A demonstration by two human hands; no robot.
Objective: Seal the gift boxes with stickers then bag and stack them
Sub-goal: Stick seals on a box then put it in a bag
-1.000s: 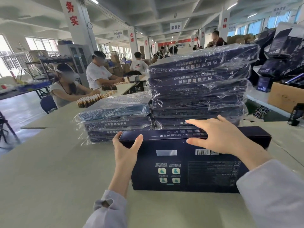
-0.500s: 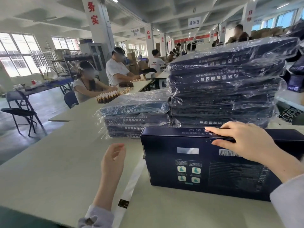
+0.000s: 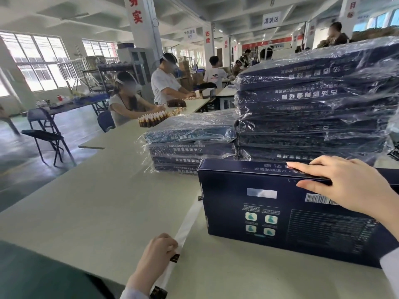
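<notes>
Fingers of the left hand, lower centre, curl down onto the sticker strip and pinch it; the tips are hidden under the knuckles. One dark sticker sits just beside them. The strip's near end runs off the bottom edge; its far end reaches the gift box's left side, contact unclear.

Bare table lies left of the strip; its near edge cuts diagonally across lower left.

Centre: short stack of bagged boxes, print blurred by film. Beside it the tall stack, cut off at the right edge.

Gift box stands on its long side just before both stacks, right end out of frame. Right hand: fingers straight along the top face, thumb flat on the near face, covering part of the barcode.
</notes>
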